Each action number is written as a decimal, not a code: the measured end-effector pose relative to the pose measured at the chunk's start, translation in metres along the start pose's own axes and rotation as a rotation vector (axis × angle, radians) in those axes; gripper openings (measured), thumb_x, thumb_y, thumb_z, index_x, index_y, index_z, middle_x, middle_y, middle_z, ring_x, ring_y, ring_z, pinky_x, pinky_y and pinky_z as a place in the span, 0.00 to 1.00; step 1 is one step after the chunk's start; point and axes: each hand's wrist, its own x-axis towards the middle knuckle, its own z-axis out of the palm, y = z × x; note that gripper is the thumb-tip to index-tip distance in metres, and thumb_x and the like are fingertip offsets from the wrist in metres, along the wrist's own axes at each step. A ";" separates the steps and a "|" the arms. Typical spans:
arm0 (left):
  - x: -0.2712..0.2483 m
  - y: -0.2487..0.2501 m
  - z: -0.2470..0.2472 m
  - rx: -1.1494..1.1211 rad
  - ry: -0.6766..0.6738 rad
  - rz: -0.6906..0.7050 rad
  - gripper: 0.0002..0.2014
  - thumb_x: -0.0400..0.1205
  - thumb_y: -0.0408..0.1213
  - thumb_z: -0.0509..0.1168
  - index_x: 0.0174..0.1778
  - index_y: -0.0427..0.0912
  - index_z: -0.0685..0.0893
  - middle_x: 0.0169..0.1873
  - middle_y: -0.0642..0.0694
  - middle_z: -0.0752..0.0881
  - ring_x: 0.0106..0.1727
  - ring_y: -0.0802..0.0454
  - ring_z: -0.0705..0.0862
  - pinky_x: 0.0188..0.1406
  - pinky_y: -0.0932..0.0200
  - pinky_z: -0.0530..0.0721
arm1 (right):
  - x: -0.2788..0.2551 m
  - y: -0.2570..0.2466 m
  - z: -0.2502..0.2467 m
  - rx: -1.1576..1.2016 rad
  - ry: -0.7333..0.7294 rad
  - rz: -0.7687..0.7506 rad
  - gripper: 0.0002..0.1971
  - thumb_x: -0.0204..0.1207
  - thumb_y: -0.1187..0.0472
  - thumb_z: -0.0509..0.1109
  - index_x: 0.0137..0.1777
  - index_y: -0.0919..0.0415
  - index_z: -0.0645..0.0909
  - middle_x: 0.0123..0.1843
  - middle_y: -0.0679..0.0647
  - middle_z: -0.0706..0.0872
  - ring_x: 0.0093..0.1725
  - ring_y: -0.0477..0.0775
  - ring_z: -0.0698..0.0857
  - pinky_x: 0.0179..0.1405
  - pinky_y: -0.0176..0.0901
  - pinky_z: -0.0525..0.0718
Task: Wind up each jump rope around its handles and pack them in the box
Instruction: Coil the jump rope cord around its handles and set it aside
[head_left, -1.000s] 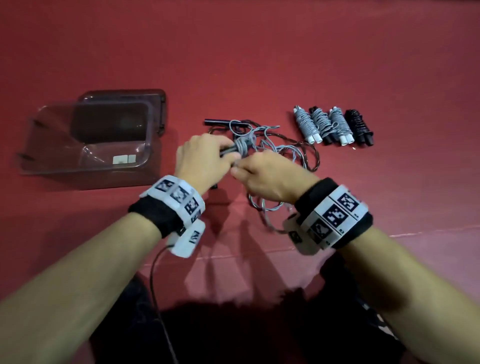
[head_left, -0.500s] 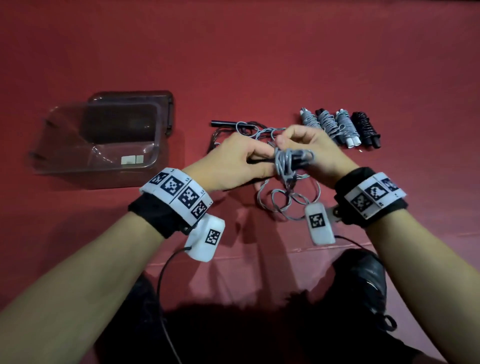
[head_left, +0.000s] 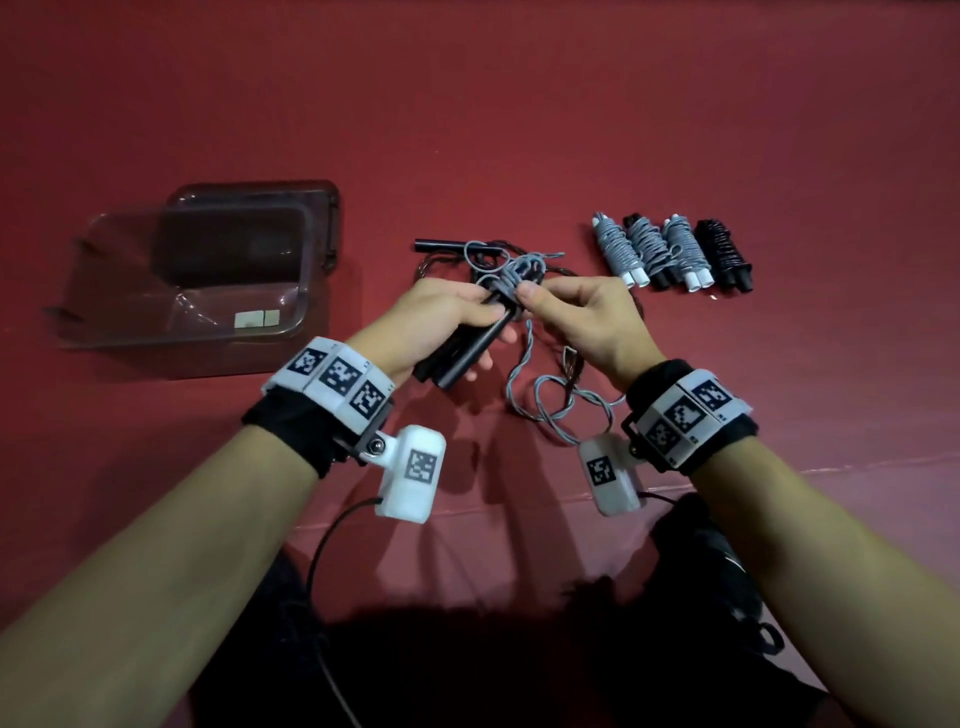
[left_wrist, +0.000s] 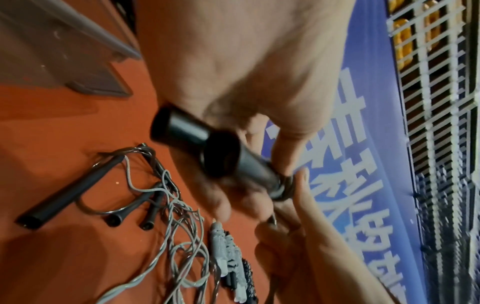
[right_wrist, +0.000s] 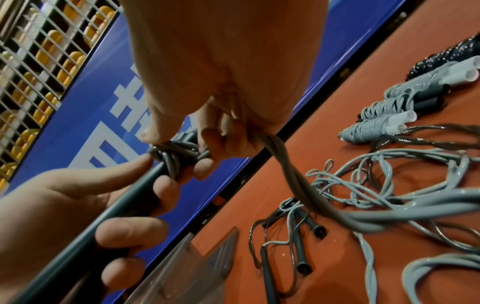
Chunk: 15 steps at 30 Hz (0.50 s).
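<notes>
My left hand (head_left: 441, 319) hid the black handles' (head_left: 470, 345) middle; beside them, motion blur smeared the grey rope (left_wrist: 284, 188) wraps.

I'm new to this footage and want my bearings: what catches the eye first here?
First, mid-frame, the left hand grips a pair of black handles while the right hand pinches grey rope coiled round their far end. Beyond the right hand, four wound rope bundles lie in a row on the red floor. At left sits the clear box, nothing packed yet.
</notes>
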 end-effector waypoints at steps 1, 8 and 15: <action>0.001 -0.001 -0.002 0.021 -0.002 -0.014 0.07 0.88 0.31 0.65 0.52 0.40 0.89 0.45 0.42 0.93 0.31 0.49 0.86 0.31 0.54 0.86 | -0.001 0.001 0.002 -0.012 0.005 -0.003 0.15 0.83 0.55 0.74 0.46 0.70 0.91 0.19 0.36 0.79 0.22 0.35 0.75 0.29 0.24 0.70; 0.011 -0.022 0.007 0.103 0.353 -0.023 0.07 0.83 0.29 0.70 0.41 0.44 0.88 0.42 0.38 0.94 0.28 0.48 0.87 0.32 0.54 0.85 | -0.005 0.022 0.028 -0.094 -0.006 0.197 0.28 0.86 0.38 0.62 0.42 0.62 0.89 0.24 0.47 0.80 0.24 0.48 0.79 0.26 0.39 0.76; 0.013 -0.041 -0.010 0.252 0.546 0.039 0.03 0.78 0.34 0.76 0.41 0.45 0.90 0.34 0.52 0.92 0.34 0.49 0.92 0.41 0.53 0.90 | -0.008 -0.006 0.034 -0.685 -0.431 -0.006 0.18 0.84 0.55 0.64 0.32 0.55 0.69 0.33 0.52 0.78 0.39 0.62 0.78 0.40 0.46 0.71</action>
